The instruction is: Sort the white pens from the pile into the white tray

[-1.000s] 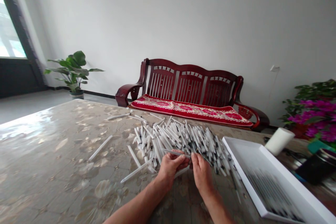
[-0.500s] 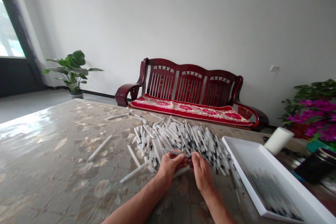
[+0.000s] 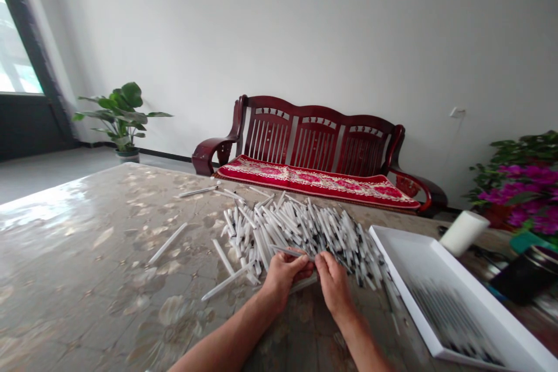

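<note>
My left hand (image 3: 282, 276) is closed around a slim, pale pen (image 3: 283, 250) with its tip end pointing left. The fingers of my right hand (image 3: 333, 282) are pinched at the pen's other end, close to my left fingertips. What lies right between the fingertips is too small to make out. Just beyond both hands spreads a heap of white and clear pen pieces (image 3: 279, 224), some with dark ends. To the right, a white tray (image 3: 403, 282) holds a row of slim pens (image 3: 455, 319), blurred.
Single pen pieces lie left of the heap, one whitish tube (image 3: 168, 243) well apart. Past the tray are a white roll (image 3: 464, 233), a dark cup (image 3: 525, 274) and purple flowers (image 3: 532, 192). A red wooden bench (image 3: 316, 139) stands behind the patterned table (image 3: 108, 285).
My right fingers have shifted very slightly left, nearer my left fingertips. The pen stays in my hands, and the heap and tray look the same.
</note>
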`<state>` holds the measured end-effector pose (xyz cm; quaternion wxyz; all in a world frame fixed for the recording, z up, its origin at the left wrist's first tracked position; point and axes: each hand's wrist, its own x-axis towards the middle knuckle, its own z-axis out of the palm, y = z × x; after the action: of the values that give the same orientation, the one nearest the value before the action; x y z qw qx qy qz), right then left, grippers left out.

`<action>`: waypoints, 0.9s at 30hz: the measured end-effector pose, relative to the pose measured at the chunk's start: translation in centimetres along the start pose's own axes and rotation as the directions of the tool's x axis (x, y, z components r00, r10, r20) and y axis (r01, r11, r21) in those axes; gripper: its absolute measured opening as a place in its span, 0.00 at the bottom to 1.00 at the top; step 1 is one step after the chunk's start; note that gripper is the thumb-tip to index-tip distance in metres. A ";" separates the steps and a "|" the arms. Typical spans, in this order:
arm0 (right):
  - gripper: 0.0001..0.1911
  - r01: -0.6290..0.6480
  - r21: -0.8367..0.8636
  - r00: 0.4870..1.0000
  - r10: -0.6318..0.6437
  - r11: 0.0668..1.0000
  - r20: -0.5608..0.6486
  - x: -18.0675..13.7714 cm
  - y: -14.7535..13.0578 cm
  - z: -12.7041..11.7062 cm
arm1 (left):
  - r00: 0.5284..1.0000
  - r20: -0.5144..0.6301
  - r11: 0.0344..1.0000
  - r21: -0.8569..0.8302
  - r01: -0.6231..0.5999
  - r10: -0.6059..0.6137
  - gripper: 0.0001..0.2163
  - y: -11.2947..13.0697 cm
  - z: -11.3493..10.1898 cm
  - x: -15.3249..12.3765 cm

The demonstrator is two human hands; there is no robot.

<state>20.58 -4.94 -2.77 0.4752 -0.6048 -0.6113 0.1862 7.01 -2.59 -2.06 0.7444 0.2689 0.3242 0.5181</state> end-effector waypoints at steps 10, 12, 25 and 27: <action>0.24 -0.020 -0.018 1.000 0.020 1.000 -0.005 0.1 0.2 0.1 | 1.000 0.002 1.000 0.002 -0.001 0.001 0.23 -0.2 -0.1 0.1; 0.26 -0.042 -0.005 0.999 0.042 0.999 0.005 0.2 0.1 0.1 | 1.000 0.016 1.000 0.016 -0.003 0.003 0.23 -0.2 0.0 0.0; 0.27 -0.165 0.240 0.984 0.176 0.957 -0.023 0.5 -0.1 0.1 | 0.992 0.116 0.993 0.094 -0.069 0.058 0.23 -0.5 0.3 -0.3; 0.27 -0.192 0.287 0.977 0.212 0.938 -0.037 0.4 -0.1 -0.1 | 0.990 0.139 0.996 0.085 -0.036 0.024 0.24 -0.3 0.4 -0.3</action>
<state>20.72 -4.63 -2.52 0.5551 -0.5964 -0.4969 0.2988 7.43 -2.97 -1.98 0.7448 0.3410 0.2902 0.4947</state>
